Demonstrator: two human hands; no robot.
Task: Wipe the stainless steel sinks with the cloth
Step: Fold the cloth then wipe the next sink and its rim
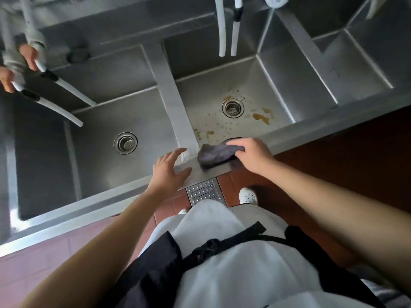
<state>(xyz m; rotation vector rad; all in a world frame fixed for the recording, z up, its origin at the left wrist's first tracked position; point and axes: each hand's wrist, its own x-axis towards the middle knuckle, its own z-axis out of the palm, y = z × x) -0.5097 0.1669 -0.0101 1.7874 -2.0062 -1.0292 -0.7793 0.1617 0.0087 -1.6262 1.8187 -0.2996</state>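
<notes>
A row of stainless steel sinks runs across the view. The left basin (142,112) looks clean around its drain (125,142). The middle basin (262,90) has brown stains (261,116) and specks around its drain (232,108). A dark grey cloth (213,155) lies on the front rim where the divider (175,103) meets it. My right hand (252,153) grips the cloth's right end. My left hand (170,168) rests on the front rim just left of the cloth, fingers spread.
A third basin (347,70) lies to the right. Two white hoses (228,34) hang over the middle basin. At the far left another person's hands (29,56) hold two white hoses (66,85) over the left basin. A floor drain grate (205,192) sits on red tiles by my shoe (248,195).
</notes>
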